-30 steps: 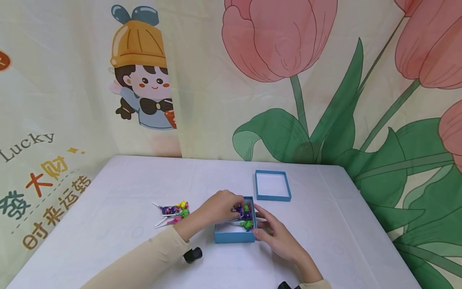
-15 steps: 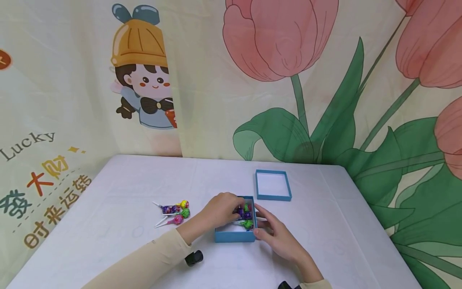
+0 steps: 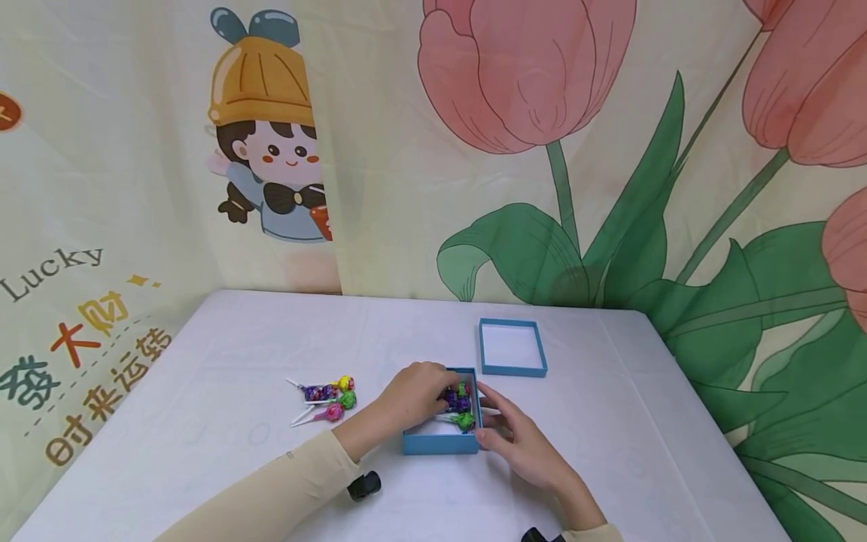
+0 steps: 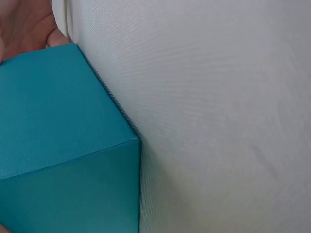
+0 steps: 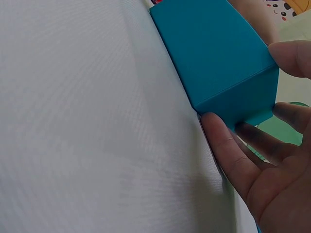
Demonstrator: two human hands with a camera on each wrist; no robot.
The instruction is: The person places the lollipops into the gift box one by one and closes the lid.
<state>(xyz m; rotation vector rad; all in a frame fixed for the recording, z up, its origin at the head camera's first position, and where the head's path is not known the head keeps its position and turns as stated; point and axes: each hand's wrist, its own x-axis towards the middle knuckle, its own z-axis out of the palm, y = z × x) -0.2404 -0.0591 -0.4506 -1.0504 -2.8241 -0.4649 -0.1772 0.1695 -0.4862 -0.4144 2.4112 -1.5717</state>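
Observation:
A blue box (image 3: pixel 440 446) stands uncovered on the table with several wrapped lollipops (image 3: pixel 463 421) inside, purple and green ones showing. My left hand (image 3: pixel 415 393) reaches over its left wall, thumb and fingers pinching a purple-wrapped lollipop (image 3: pixel 447 394); the fingertips are partly hidden. Against the box's right wall rests my right hand (image 3: pixel 521 444), fingers spread and only slightly bent. In the right wrist view its fingertips touch the end wall and corners of the box (image 5: pixel 214 53). The left wrist view has the box's outer walls (image 4: pixel 53 111) filling the lower left.
Left of the box lies a loose group of several lollipops (image 3: pixel 332 412), wrapped in purple, yellow, green and pink. A shallow blue lid (image 3: pixel 513 371) lies behind the box to the right, inside facing up. The white-covered table (image 3: pixel 237 339) meets a printed cloth backdrop.
My left hand has sunk slightly lower into the box over the lollipops, then stays nearly still. The right hand, lid and loose lollipops have not moved.

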